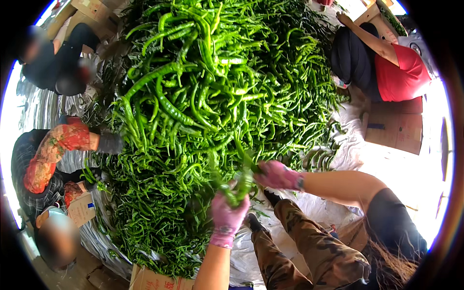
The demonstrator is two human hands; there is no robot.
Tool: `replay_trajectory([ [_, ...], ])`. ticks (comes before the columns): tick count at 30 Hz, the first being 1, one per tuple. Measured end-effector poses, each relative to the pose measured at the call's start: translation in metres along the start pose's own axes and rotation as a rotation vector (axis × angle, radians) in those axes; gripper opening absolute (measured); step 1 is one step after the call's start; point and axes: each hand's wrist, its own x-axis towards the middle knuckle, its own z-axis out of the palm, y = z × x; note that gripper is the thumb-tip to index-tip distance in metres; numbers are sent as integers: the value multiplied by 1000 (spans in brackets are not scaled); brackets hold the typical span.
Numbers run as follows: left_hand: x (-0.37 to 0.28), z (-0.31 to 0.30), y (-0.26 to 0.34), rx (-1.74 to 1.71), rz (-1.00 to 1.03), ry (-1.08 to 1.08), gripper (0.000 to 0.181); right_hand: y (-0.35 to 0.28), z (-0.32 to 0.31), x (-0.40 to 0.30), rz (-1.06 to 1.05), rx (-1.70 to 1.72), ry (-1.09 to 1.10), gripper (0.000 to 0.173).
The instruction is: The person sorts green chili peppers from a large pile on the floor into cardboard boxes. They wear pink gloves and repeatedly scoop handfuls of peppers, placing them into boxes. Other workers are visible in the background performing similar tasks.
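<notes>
A large heap of long green chili peppers [203, 108] covers the ground before me. My left hand [229, 214], in a pink glove, grips several green peppers [244, 183] that stick up from the fist, blurred by motion. To its right and a bit farther off, my right hand [277, 175], also in a pink glove, is closed on a green pepper [244, 154] that points up and left over the heap. The glove hides the fingertips of this hand.
A co-worker in floral sleeves [45, 156] holds peppers [88, 175] at the left; another person sits beyond. A person in a red shirt [402, 72] sits at the right by a cardboard box [395, 127]. Another cardboard box [156, 281] stands at the heap's near edge. Pale sheeting [348, 119] lies underneath.
</notes>
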Motion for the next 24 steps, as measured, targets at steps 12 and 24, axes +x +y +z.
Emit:
replay_trajectory([
  [12, -16, 23, 42, -561, -605, -211, 16, -118, -133, 31, -597, -133, 113, 26],
  [24, 10, -33, 41, 305, 102, 172, 27, -107, -89, 142, -593, -1049, 455, 28],
])
